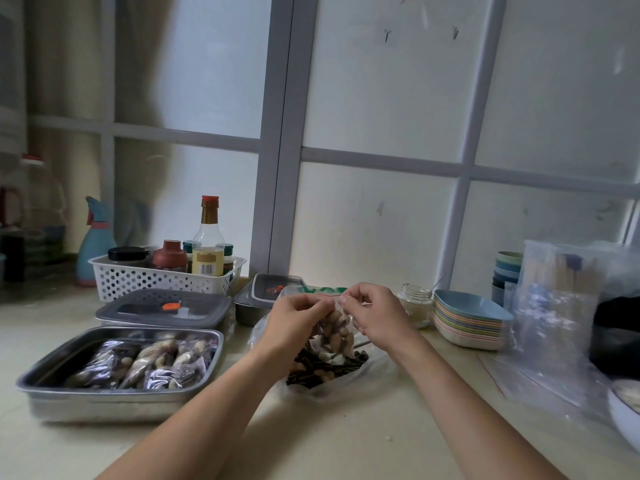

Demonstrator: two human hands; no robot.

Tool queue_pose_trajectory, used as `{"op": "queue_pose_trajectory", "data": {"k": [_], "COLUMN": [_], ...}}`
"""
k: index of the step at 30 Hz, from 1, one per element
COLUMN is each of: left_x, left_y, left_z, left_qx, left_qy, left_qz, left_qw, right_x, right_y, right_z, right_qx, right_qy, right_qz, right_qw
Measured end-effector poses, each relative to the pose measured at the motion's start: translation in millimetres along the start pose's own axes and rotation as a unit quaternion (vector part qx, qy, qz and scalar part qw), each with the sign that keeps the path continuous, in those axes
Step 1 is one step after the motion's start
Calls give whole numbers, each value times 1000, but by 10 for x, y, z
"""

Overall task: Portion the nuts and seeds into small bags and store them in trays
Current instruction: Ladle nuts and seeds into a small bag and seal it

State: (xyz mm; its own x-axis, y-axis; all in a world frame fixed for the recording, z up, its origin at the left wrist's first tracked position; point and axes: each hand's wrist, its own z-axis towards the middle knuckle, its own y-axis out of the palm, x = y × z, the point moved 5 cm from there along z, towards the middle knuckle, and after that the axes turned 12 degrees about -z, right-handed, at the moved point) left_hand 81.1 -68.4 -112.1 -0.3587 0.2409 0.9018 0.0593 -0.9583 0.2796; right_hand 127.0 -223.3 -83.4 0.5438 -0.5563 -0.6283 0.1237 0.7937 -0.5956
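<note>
Head camera: my left hand [294, 315] and right hand [372, 315] pinch the top of a small zip bag of nuts and seeds [336, 332], held above the loose pile [329, 370] mid-counter, right of the steel tray [117, 367].

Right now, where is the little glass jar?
In the head view, the jar stands just right of centre, between the right hand, which pinches a bag, and the stack of plates.
</note>
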Motion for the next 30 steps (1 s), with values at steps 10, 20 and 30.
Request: {"op": "queue_pose_trajectory", "data": {"k": [10, 20, 30], "left_x": [7, 0, 7], "left_y": [-22, -18, -39], "left_z": [9, -2, 16], "left_qx": [13, 14, 29], "left_qy": [1, -7, -1], "left_qz": [1, 16, -37], "left_qw": [1000, 1000, 999], "right_x": [-66, -131, -101], "right_y": [-8, -1, -57], "right_z": [-42, -77, -64], "right_qx": [-18, 3, 40], "right_qy": [-23, -44, -29], "right_qz": [16, -70, -64], "right_qw": [999, 997, 997]}}
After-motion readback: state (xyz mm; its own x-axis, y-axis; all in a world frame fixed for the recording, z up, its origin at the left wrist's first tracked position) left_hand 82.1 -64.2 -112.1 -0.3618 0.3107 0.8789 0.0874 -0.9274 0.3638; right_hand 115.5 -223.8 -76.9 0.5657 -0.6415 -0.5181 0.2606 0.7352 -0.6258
